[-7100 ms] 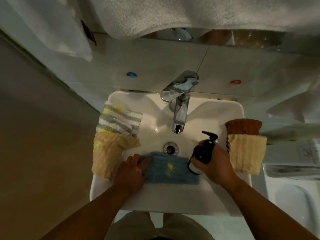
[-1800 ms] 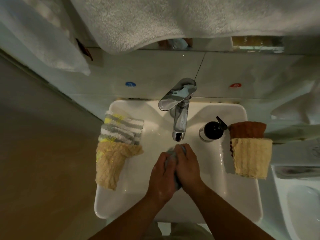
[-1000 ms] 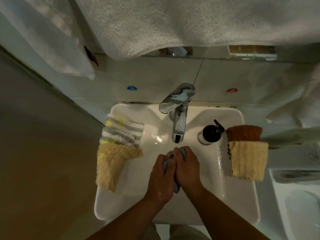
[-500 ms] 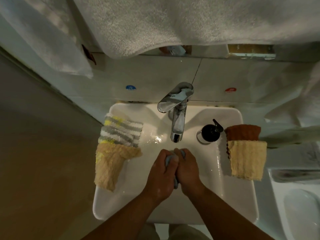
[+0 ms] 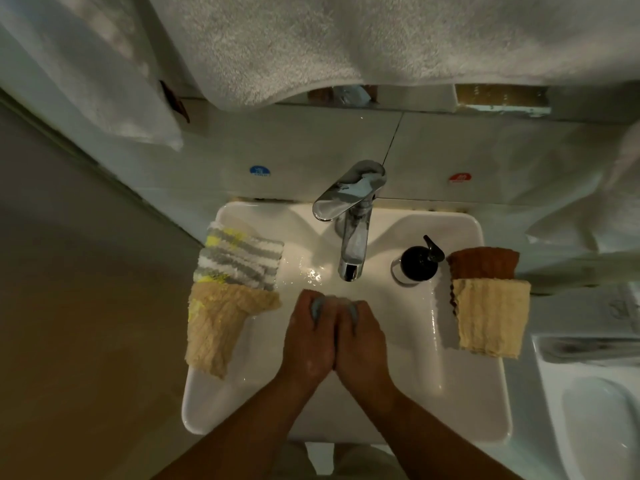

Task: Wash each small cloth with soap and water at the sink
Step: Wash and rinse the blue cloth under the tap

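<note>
Over the white sink (image 5: 467, 393), my left hand (image 5: 308, 337) and my right hand (image 5: 362, 341) press together, both closed on a bunched blue cloth (image 5: 317, 308). Only small blue-grey bits show between the fingers. The hands sit just below the chrome faucet (image 5: 351, 230). A grey-and-white striped cloth with yellow marks (image 5: 239, 259) and a tan cloth (image 5: 221, 323) hang on the sink's left rim. On the right rim lie a brown cloth (image 5: 483, 261) and a pale yellow cloth (image 5: 491, 320). A dark soap pump bottle (image 5: 419, 263) stands right of the faucet.
Large white towels (image 5: 346, 43) hang overhead across the wall. A blue sticker (image 5: 259, 170) and a red sticker (image 5: 460, 177) mark the tiles behind the faucet. Part of a white fixture (image 5: 595, 410) shows at the lower right. Water drops glisten left of the spout.
The soap bottle went from my right hand to the sink's right side. The flat blue cloth is now bunched between both hands, which have shifted slightly while rubbing it.
</note>
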Demonstrator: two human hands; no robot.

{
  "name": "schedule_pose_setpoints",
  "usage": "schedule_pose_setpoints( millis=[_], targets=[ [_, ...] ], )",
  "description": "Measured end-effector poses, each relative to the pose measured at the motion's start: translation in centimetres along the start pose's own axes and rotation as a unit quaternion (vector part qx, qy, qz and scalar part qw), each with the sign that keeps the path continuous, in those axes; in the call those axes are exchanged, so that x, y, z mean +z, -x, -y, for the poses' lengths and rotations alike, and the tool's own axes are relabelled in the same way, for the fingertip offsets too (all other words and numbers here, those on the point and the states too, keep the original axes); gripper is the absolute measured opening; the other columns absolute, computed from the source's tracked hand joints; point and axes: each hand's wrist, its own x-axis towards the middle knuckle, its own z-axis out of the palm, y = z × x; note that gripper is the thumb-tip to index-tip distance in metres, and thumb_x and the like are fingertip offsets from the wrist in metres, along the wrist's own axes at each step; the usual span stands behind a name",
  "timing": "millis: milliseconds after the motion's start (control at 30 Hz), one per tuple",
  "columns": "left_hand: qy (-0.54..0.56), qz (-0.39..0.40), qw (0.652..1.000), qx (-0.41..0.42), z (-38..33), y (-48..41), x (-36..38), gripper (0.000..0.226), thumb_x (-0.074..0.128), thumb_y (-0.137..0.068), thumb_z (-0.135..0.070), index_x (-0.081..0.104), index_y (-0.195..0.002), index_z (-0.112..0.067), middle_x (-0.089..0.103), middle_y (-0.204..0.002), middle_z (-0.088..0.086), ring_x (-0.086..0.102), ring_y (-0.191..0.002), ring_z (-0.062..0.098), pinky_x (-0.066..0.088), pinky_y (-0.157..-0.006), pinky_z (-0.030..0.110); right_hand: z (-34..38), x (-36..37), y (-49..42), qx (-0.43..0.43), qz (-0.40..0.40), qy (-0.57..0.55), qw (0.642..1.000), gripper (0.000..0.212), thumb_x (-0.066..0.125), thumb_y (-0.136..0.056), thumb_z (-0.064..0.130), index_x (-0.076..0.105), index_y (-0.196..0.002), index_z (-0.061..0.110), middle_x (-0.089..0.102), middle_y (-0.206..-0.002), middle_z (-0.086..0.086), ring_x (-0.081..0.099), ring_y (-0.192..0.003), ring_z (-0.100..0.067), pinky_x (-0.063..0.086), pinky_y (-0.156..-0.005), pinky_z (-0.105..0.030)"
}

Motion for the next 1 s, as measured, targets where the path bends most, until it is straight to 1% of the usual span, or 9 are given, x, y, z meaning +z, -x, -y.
schedule_pose_setpoints(
  millis=[133,267,333,467,600,700,800,900,1000],
  targets=[
    [0.177,0.007,0.976,-0.125,0.4,1.1,0.2,0.023,0.042,-0.107,-0.015,0.053,-0.089,-0.006,0.063,-0.080,0.007,0.063,-0.074,0.018,0.054,-0.065,0.026,0.9,0.2,1.2,-0.129,0.034,0.016,0.991,0.016,0.050,-0.105,0.033,0.056,-0.099,0.020,0.064,-0.083,0.004,0.063,-0.074,-0.007,0.052,-0.068,-0.025],
    [0.104,0.085,0.989,-0.065,0.2,3.0,0.7,0.024,0.046,-0.103,-0.040,0.053,-0.094,-0.018,0.061,-0.070,-0.004,0.058,-0.056,0.009,0.045,-0.048,0.025,-0.5,-1.0,-2.3,0.016,0.000,-0.014,1.000,0.021,0.052,-0.104,0.029,0.057,-0.089,0.015,0.063,-0.079,-0.001,0.062,-0.073,-0.016,0.051,-0.067,-0.031],
    [0.067,0.083,0.994,0.001,-0.4,2.0,0.5,0.020,0.051,-0.102,-0.036,0.055,-0.093,-0.019,0.061,-0.072,-0.006,0.060,-0.063,0.008,0.048,-0.055,0.022,-1.2,-1.0,-1.8,0.056,0.014,-0.020,0.998,0.020,0.050,-0.105,0.031,0.059,-0.091,0.019,0.067,-0.082,0.001,0.066,-0.078,-0.016,0.054,-0.071,-0.032],
    [0.019,-0.042,0.997,-0.066,0.3,-0.6,-0.1,0.019,0.048,-0.105,-0.026,0.054,-0.093,-0.013,0.065,-0.089,0.005,0.064,-0.084,0.019,0.053,-0.072,0.030,-0.2,-0.4,1.5,-0.061,0.049,-0.027,0.997,0.022,0.046,-0.104,0.040,0.059,-0.104,0.021,0.068,-0.084,0.004,0.068,-0.073,-0.009,0.056,-0.065,-0.029],
    [0.115,0.038,0.984,-0.129,0.3,2.5,1.1,0.031,0.039,-0.108,-0.030,0.058,-0.095,-0.010,0.061,-0.082,0.011,0.060,-0.074,0.017,0.052,-0.064,0.028,1.5,-0.9,-0.7,-0.102,0.012,-0.002,0.995,0.022,0.054,-0.102,0.034,0.058,-0.088,0.017,0.062,-0.075,0.004,0.061,-0.069,-0.009,0.049,-0.064,-0.025],
    [0.047,0.051,0.997,-0.019,0.6,3.8,1.2,0.028,0.043,-0.106,-0.041,0.052,-0.090,-0.019,0.057,-0.073,-0.001,0.054,-0.061,0.009,0.043,-0.051,0.024,0.4,-1.6,-3.4,0.002,-0.014,0.011,1.000,0.023,0.053,-0.104,0.029,0.056,-0.085,0.015,0.061,-0.075,0.001,0.059,-0.071,-0.014,0.047,-0.068,-0.032],
    [0.030,0.023,0.998,0.059,0.3,1.9,0.5,0.029,0.051,-0.098,-0.048,0.054,-0.092,-0.020,0.062,-0.079,-0.002,0.061,-0.069,0.009,0.050,-0.061,0.026,-0.2,-1.3,-1.6,0.006,0.014,-0.001,1.000,0.020,0.050,-0.106,0.027,0.058,-0.092,0.014,0.063,-0.078,0.004,0.062,-0.071,-0.008,0.051,-0.068,-0.031],
    [0.062,-0.044,0.996,-0.042,0.4,-0.4,0.1,0.018,0.050,-0.105,-0.027,0.054,-0.093,-0.014,0.066,-0.087,0.004,0.066,-0.081,0.017,0.055,-0.073,0.032,0.7,-0.9,1.8,-0.089,0.045,-0.019,0.995,0.016,0.051,-0.103,0.029,0.059,-0.104,0.015,0.065,-0.081,0.008,0.065,-0.072,-0.004,0.051,-0.063,-0.020],
    [0.092,-0.005,0.992,-0.091,0.3,1.0,0.7,0.023,0.044,-0.107,-0.021,0.051,-0.088,-0.011,0.062,-0.080,0.002,0.063,-0.072,0.014,0.052,-0.062,0.023,0.7,-1.1,0.4,-0.100,0.035,-0.014,0.994,0.016,0.058,-0.101,0.028,0.060,-0.094,0.014,0.065,-0.079,0.003,0.064,-0.071,-0.009,0.053,-0.066,-0.027]
  ],
)
